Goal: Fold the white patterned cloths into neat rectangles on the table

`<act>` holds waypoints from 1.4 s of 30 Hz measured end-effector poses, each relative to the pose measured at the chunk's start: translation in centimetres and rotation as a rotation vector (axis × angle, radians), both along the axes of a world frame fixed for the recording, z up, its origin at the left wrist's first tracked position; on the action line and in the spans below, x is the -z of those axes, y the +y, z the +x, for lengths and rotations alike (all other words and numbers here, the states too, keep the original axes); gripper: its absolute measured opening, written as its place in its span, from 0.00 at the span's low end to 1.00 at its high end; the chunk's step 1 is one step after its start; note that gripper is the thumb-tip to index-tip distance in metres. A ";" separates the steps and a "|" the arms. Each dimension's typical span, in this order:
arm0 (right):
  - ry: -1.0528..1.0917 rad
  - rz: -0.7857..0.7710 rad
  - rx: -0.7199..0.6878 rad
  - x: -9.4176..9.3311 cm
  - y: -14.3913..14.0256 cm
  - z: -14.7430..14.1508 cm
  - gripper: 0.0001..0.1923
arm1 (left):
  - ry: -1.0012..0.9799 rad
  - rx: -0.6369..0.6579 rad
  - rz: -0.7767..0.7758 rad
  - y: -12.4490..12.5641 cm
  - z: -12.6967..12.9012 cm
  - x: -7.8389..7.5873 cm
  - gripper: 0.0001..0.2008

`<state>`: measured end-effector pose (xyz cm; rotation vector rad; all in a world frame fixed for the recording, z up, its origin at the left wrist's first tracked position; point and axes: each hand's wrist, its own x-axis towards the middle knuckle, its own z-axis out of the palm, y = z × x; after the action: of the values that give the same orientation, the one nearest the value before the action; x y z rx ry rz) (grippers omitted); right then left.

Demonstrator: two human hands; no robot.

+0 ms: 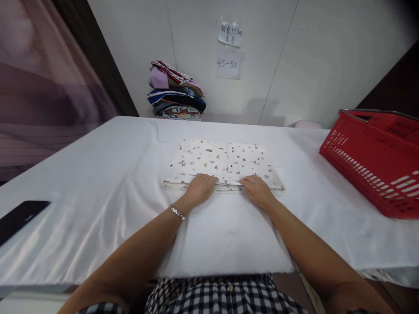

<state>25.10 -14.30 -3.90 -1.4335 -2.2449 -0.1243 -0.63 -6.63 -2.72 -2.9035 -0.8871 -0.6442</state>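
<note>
Both your hands press on the near edge of the folded patterned cloth [224,163] at mid-frame.

Your left hand [200,186] and right hand [258,188] lie flat, fingers released and spread, grasping nothing, apparently to keep the layers squared on the white desk [98,183]. Folded clothes [176,91] stack at upper centre; a red basket [376,152] sits right, a phone [19,216] left.

A folded white cloth [225,165] printed with small scattered motifs lies flat at the table's centre, its layered edge facing six o'clock.
</note>
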 end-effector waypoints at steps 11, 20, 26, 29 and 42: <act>0.105 0.032 -0.007 -1.1 -0.8 -0.5 0.16 | -0.056 -0.012 0.016 -1.0 0.6 0.0 0.12; 0.042 0.057 -0.009 -1.0 -0.9 -0.5 0.12 | -0.029 0.048 0.041 -1.1 1.2 0.0 0.11; -0.028 0.034 0.009 -0.9 -0.8 -0.6 0.13 | -0.018 0.036 0.009 -1.1 1.4 0.3 0.11; -0.037 0.030 0.017 -0.8 -0.7 -0.7 0.13 | -0.024 0.035 0.014 -1.1 1.5 0.4 0.11; -0.051 0.078 0.030 -0.3 -0.2 -1.0 0.13 | -0.039 0.024 0.072 -0.9 2.1 0.5 0.11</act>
<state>24.08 -14.48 -3.56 -1.4379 -2.2342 -0.2578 1.50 -7.57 -3.19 -2.8520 -0.8160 -0.7210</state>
